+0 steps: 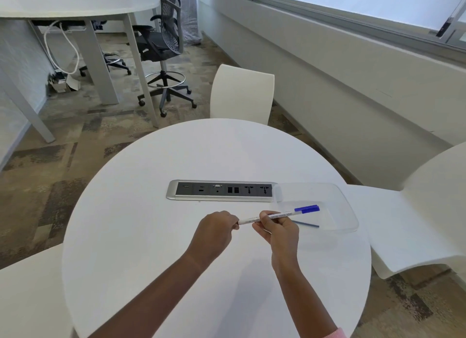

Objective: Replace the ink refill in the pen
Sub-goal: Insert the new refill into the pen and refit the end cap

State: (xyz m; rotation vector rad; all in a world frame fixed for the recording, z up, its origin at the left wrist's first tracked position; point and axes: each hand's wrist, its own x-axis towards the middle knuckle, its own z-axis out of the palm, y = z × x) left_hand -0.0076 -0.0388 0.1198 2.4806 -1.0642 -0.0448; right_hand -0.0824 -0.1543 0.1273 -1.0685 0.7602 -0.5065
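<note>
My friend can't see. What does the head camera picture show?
Two hands hold a white pen with a blue cap over a round white table: the left hand pinches its tip end, the right hand grips its middle. A thin blue refill lies in a clear tray.

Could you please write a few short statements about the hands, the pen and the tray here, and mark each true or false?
1. Both hands hold the pen. True.
2. The pen's blue cap points toward the left hand. False: it lies on the right hand's side, over the clear tray.
3. A thin blue refill lies in the tray. True.
4. The power socket strip sits inside the tray. False: it is set into the round table.
</note>
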